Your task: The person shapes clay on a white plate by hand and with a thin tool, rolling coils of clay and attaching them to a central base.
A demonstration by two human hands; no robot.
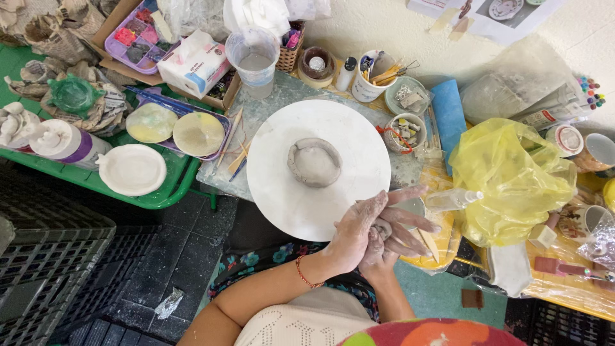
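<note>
A single head-worn camera looks steeply down from above the person's lap, close over the cluttered table [410, 173], with the wall along the top edge and the dark floor at left.

Bright even light, soft shadows, sharp focus, edges bowed.

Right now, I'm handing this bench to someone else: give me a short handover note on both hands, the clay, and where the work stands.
Left hand: on top, palm pressed over the right, clay-smeared.
Right hand: underneath, fingers spread; a small lump of clay is pinched between the two palms, over the near right edge of the white round board.
On the board: a low clay ring, walls started, sitting near the centre.
Nearby: water cup behind the board, tool pot, yellow plastic bag at right.
Done: ring wall laid. Left: the lump in hand is not yet on the ring.
</note>
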